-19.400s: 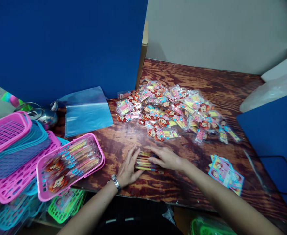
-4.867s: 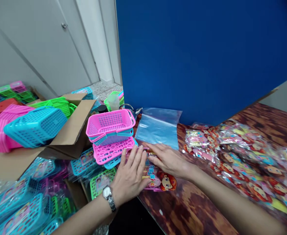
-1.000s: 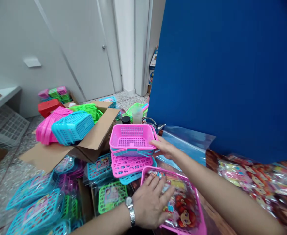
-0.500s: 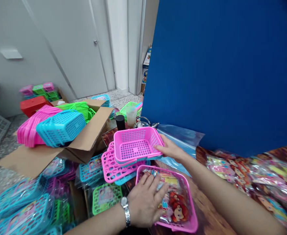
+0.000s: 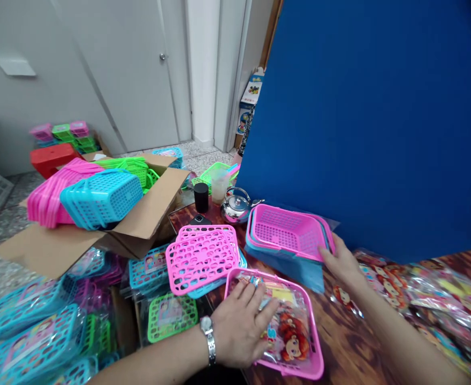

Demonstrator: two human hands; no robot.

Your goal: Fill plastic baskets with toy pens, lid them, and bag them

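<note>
My left hand [image 5: 241,331], with a watch on the wrist, lies flat with fingers spread on a filled pink basket [image 5: 297,305] at the table's near edge. That basket holds packets printed with a red-haired cartoon figure. My right hand [image 5: 342,262] grips the right rim of a stack of empty baskets [image 5: 287,232], pink on top with blue beneath, resting on a clear plastic bag [image 5: 299,267]. Left of them lie pink perforated lids [image 5: 203,256].
A blue board [image 5: 380,117] stands behind the table. A small kettle [image 5: 235,206], a black cylinder [image 5: 200,197] and a cup sit at the back. An open cardboard box [image 5: 139,224] holds pink, blue and green baskets; wrapped baskets lie on the floor. Packets [image 5: 440,299] heap at the right.
My right hand has carried the stack of empty baskets off the pink lids to the right, onto the clear bags. My left hand stays on the filled basket.
</note>
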